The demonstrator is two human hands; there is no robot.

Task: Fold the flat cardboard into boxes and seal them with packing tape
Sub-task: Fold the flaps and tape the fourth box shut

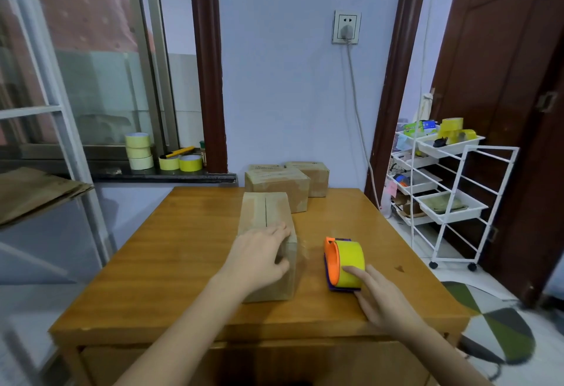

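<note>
Left hand (259, 256) on cardboard box (268, 233), right hand (381, 297) touching tape dispenser (343, 262).

Left hand (259, 259) flat; right hand (377, 297) outstretched

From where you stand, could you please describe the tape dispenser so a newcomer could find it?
On the wooden table, right of the nearest cardboard box, sits the tape dispenser under the right hand. Only it has an orange frame holding a yellow roll.

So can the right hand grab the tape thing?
Probably yes. The right hand is open, its fingertips already touch the tape dispenser, and nothing lies between them on the table.
</note>
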